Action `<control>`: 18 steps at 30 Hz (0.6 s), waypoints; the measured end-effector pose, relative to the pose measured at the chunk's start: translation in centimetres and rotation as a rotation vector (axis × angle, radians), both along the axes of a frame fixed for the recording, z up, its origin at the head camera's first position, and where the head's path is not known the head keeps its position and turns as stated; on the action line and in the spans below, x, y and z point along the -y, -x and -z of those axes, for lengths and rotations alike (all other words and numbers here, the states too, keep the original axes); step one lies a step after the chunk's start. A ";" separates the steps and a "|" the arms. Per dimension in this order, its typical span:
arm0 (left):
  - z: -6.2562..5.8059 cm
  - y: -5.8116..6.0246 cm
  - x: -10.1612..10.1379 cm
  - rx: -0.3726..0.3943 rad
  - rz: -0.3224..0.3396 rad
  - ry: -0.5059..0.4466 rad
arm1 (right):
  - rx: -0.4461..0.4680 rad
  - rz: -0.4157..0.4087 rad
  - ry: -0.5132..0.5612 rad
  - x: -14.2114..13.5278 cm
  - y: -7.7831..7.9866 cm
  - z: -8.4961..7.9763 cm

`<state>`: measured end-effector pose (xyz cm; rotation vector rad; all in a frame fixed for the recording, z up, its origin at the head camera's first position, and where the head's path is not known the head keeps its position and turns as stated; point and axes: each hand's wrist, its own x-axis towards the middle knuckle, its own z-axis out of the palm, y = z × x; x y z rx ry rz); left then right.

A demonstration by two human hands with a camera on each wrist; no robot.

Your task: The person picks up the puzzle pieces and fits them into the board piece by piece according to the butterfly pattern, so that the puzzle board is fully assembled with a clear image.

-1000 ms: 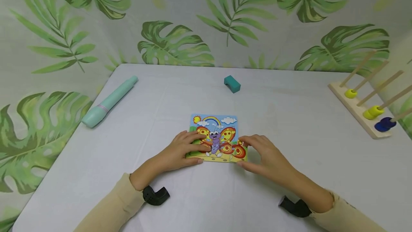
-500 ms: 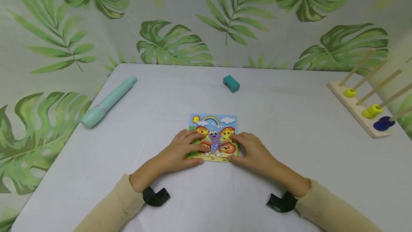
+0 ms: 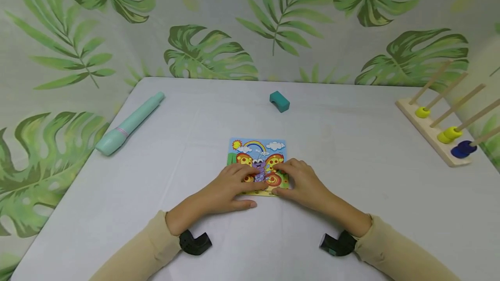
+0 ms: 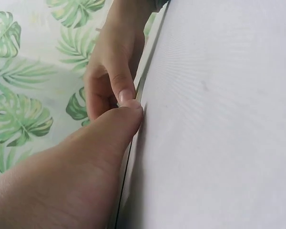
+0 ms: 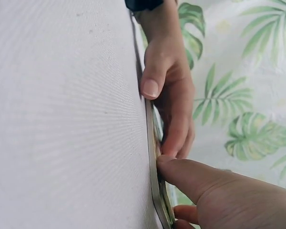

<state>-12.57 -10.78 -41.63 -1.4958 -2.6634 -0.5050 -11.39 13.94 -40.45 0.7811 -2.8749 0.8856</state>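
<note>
A jigsaw puzzle [image 3: 256, 145] with a butterfly picture lies flat on the white table. Its lower right puzzle piece [image 3: 274, 180], showing a red and yellow lower wing, sits in the picture, though whether it is fully seated I cannot tell. My right hand [image 3: 306, 187] holds this piece between the thumb below and the fingers above. My left hand [image 3: 224, 190] rests across the lower left of the puzzle with fairly straight fingers, tips near the piece. In the right wrist view the puzzle's edge [image 5: 152, 143] shows side-on, the right thumb on its face. Fingers hide part of the butterfly.
A mint green, long tapered object [image 3: 130, 122] lies at the table's left edge. A teal arched block [image 3: 279, 101] is behind the puzzle. At the right stands a wooden peg rack [image 3: 427, 131] with yellow and dark blue beads. A leaf-patterned cloth [image 3: 211, 55] hangs behind.
My right hand has moved left, bringing the wing piece from overlapping the puzzle's right edge into the picture. My left hand has shifted right, its fingers now nearer the piece.
</note>
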 end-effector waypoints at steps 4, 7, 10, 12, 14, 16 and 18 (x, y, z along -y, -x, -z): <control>-0.1 -0.1 -0.2 -0.010 0.007 0.020 | 0.010 -0.004 -0.006 0.0 0.1 0.0; -0.2 -0.2 -0.2 -0.012 0.001 0.021 | 0.026 -0.004 0.013 -0.1 0.1 0.0; -0.2 -0.3 -0.2 -0.009 -0.003 0.025 | 0.056 -0.001 0.062 -0.2 0.1 0.1; -0.3 -0.3 -0.2 -0.004 -0.004 0.027 | 0.067 -0.005 0.089 -0.3 0.1 0.1; -0.3 -0.3 -0.2 0.005 -0.006 0.029 | 0.070 -0.015 0.102 -0.3 0.1 0.1; -0.4 -0.3 -0.3 0.014 -0.008 0.031 | 0.067 -0.024 0.097 -0.4 0.2 0.0; -0.5 -0.4 -0.3 0.023 -0.010 0.034 | 0.070 -0.026 0.091 -0.4 0.2 0.0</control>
